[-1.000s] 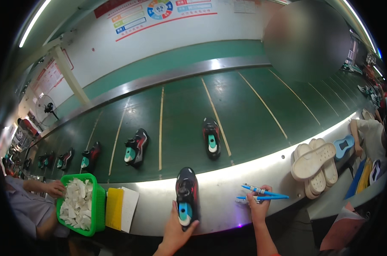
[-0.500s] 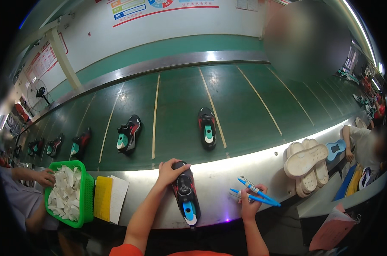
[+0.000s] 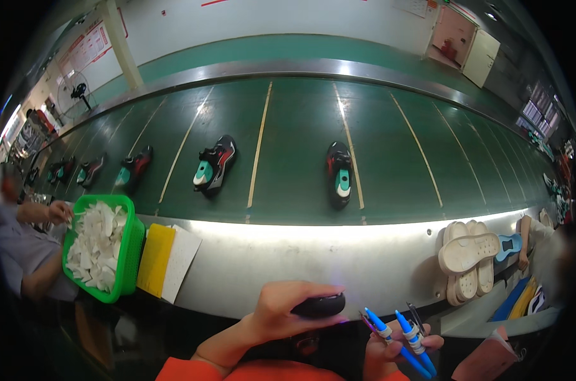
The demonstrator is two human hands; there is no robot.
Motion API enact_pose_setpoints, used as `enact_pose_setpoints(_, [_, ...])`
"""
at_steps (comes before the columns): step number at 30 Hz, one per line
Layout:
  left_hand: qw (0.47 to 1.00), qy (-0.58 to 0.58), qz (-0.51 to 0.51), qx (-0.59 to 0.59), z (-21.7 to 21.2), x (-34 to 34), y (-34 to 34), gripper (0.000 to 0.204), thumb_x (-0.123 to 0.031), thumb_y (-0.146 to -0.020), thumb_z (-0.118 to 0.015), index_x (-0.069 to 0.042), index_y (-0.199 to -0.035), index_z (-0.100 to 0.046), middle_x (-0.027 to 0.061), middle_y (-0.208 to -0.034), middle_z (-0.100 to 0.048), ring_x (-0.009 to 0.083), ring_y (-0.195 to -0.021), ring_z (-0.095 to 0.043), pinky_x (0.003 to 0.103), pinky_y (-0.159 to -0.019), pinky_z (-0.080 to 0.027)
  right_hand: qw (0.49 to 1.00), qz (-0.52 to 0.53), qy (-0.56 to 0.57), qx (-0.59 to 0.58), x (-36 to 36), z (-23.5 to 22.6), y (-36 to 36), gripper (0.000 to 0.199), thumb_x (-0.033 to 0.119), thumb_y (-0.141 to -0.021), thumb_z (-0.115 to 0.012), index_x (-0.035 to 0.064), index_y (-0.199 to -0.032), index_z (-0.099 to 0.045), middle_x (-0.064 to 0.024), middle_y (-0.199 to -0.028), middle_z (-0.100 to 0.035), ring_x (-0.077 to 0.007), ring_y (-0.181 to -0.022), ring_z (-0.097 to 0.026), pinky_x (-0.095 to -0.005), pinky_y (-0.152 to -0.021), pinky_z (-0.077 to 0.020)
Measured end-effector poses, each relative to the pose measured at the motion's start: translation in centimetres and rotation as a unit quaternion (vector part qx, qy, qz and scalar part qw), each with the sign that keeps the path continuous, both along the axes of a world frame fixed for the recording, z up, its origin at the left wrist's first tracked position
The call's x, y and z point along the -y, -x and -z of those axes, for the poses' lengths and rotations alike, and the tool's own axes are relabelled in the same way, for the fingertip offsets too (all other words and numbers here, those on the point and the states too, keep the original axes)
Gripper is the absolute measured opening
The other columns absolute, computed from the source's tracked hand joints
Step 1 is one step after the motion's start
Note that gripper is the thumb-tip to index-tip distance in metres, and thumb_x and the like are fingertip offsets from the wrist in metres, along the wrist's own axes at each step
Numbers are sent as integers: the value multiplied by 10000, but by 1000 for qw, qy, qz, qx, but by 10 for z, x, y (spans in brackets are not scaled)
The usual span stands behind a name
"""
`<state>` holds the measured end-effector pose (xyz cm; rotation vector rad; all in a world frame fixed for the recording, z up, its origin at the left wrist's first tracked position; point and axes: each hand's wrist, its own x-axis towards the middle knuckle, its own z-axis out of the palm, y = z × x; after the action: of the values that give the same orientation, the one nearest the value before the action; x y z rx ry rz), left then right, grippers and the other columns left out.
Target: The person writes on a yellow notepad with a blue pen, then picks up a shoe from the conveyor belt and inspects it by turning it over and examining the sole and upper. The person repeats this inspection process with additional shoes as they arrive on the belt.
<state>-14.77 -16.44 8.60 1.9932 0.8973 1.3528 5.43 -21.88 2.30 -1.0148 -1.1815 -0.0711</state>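
My left hand (image 3: 276, 312) is closed around the toe end of a black shoe (image 3: 320, 307), held up close to me at the near edge of the metal ledge. Most of that shoe is hidden below its rounded black tip. Just right of it, my right hand (image 3: 393, 351) grips two blue pens (image 3: 416, 340), their tips pointing up and away. Thin dark, pointed pieces stick out beside the pens, and pale bands wrap around them; I cannot make out what those pieces are. The pens are apart from the shoe.
A green conveyor belt (image 3: 301, 140) carries several black-and-red shoes (image 3: 217, 164). On the ledge stand a green basket (image 3: 135, 247) of white scraps, a yellow pad (image 3: 156, 260), a white pad (image 3: 182, 263) and cream soles (image 3: 469, 251). Co-workers' arms (image 3: 40, 213) show at both sides.
My left hand has lifted the shoe off the ledge and brought it toward me, toe up. The pens in my right hand have turned upward and come nearer. The view has shifted.
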Motion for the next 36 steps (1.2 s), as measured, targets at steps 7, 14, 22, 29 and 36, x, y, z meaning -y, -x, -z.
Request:
enact_pose_setpoints(7, [999,8,-28,28,1,-16,-4,363,-137,-645,-808,-30,-958,-659,111,-840,-676,194,-723,-670,244,-653,-521,936,90,240,241,17,-52,14,411,425,-807,-576,53,-827,-403,-8,-671,-434,-127,-736,-411,-272,-738,-327])
enact_pose_setpoints(14, [997,43,-30,58,9,-25,5,397,-94,-630,-800,-30,-992,-652,105,-891,-680,179,-765,-672,247,-695,-524,988,-30,146,34,-13,-43,42,453,456,-817,-598,69,-782,-366,11,-687,-416,-96,-725,-415,-238,-698,-315])
enact_pose_setpoints(22, [998,42,-14,51,8,-24,5,417,-91,-622,-793,-52,-1012,-650,115,-889,-672,218,-764,-668,259,-675,-522,510,-497,327,-621,6,-43,-23,471,172,-756,-562,-22,-1167,-440,-115,-927,-511,-145,-731,-500,-281,-721,-458])
enact_pose_setpoints(29, [998,33,-34,44,11,-24,8,416,-103,-596,-820,-42,-980,-673,103,-873,-685,181,-751,-674,238,-674,-522,997,3,62,-48,-14,-31,42,434,225,-766,-578,-3,-1095,-410,-92,-866,-484,-133,-680,-483,-262,-665,-424])
enact_pose_setpoints(36, [999,15,-29,41,11,-25,10,408,-111,-619,-800,-59,-997,-658,103,-869,-677,206,-739,-671,251,-646,-523,999,-16,43,-29,-16,-36,48,418,279,-777,-595,16,-1023,-381,-68,-805,-457,-121,-629,-467,-243,-610,-390])
